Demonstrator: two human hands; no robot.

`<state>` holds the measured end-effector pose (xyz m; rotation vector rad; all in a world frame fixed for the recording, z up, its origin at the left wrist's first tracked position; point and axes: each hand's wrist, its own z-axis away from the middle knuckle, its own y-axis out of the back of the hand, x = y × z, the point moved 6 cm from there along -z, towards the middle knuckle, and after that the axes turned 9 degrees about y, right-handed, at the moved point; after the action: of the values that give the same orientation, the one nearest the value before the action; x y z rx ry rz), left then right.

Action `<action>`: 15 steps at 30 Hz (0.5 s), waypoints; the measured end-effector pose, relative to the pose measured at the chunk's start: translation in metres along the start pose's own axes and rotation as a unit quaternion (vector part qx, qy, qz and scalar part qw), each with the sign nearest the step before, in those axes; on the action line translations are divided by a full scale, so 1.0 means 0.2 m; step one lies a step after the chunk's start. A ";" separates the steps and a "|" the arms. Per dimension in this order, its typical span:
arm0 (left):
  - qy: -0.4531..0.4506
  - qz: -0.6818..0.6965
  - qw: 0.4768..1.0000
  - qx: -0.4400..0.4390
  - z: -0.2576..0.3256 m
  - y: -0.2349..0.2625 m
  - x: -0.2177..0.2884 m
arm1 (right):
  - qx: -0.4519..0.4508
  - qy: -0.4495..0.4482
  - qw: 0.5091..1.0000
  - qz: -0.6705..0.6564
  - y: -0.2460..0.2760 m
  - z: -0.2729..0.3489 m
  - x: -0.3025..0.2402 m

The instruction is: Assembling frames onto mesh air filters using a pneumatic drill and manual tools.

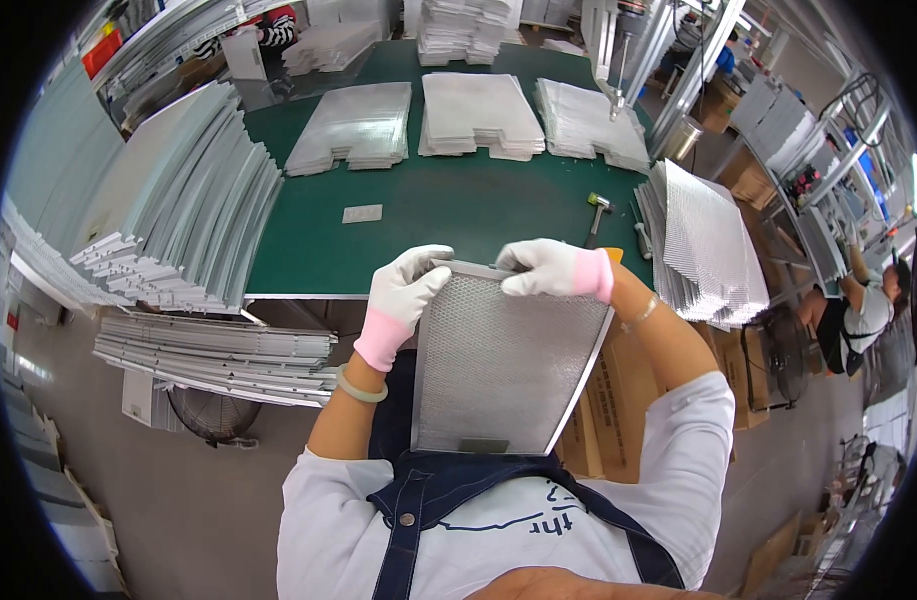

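Observation:
Between my body and the green table point(458, 215) I hold a framed metal mesh filter panel point(503, 365), tilted, with its lower edge against my apron. My left hand point(403, 290), in a white glove with a pink cuff, pinches the panel's far left corner. Along the same far edge, my right hand point(548, 268), gloved alike, grips the frame toward the right. A small dark rectangular patch shows at the panel's near end. On the table beyond my right hand lie a mallet point(598, 215) and a screwdriver-like tool point(641, 235).
Stacks of notched mesh sheets point(478, 110) line the table's far side. Many pale frames point(178, 190) lean at the left, with more frames point(218, 355) below. Mesh sheets point(698, 240) stand at the right. A fan point(213, 410) is on the floor; a person point(863, 310) sits far right.

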<state>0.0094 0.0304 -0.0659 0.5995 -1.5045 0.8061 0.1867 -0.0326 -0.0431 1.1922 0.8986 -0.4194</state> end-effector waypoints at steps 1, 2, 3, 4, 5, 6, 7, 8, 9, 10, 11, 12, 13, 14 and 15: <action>0.000 0.003 1.000 0.003 0.00 0.00 0.01 | -0.016 -0.015 1.000 0.008 0.00 -0.03 0.00; 0.003 0.002 1.000 -0.001 0.00 0.00 0.01 | -0.033 -0.030 0.999 0.017 -0.01 -0.04 0.00; 0.003 0.002 1.000 -0.005 -0.01 -0.01 0.02 | -0.029 -0.032 0.999 0.017 -0.02 -0.05 -0.01; 0.013 -0.001 1.000 -0.006 0.00 0.00 0.01 | -0.037 -0.042 0.998 0.020 -0.03 -0.05 -0.01; 0.024 -0.003 1.000 -0.006 0.01 0.00 0.01 | -0.046 -0.053 0.997 0.023 -0.05 -0.05 -0.01; 0.024 -0.003 1.000 -0.003 0.01 0.02 0.01 | -0.035 -0.026 0.998 0.050 -0.06 -0.05 -0.03; 0.029 -0.020 0.999 -0.016 0.00 0.03 0.00 | -0.037 -0.024 0.998 0.050 -0.08 -0.05 -0.04; 0.034 -0.036 0.998 -0.028 0.00 0.04 -0.01 | -0.005 0.012 0.989 0.144 -0.09 -0.04 -0.06; 0.034 -0.037 0.998 -0.024 0.00 0.05 -0.01 | 0.027 0.049 0.970 0.236 -0.08 -0.03 -0.09; 0.023 -0.016 0.998 -0.055 0.01 0.04 0.00 | 0.039 0.054 0.966 0.249 -0.08 -0.03 -0.10; 0.013 0.004 0.996 -0.086 0.01 0.03 0.00 | 0.039 0.058 0.966 0.248 -0.09 -0.02 -0.10; 0.013 0.002 0.997 -0.082 0.01 0.04 0.01 | 0.054 0.062 0.965 0.249 -0.10 0.00 -0.10; 0.021 -0.006 0.996 -0.092 0.01 0.03 0.00 | 0.069 0.066 0.964 0.250 -0.10 0.01 -0.11; 0.028 -0.014 0.994 -0.102 0.02 0.03 0.00 | 0.067 0.052 0.964 0.252 -0.09 0.02 -0.12; 0.028 -0.014 0.995 -0.098 0.02 0.04 0.00 | 0.065 0.056 0.964 0.252 -0.10 0.01 -0.12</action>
<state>0.0020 0.0323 -0.0674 0.4474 -1.4998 0.6387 0.1592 -0.0461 -0.0361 1.5228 0.6353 0.0019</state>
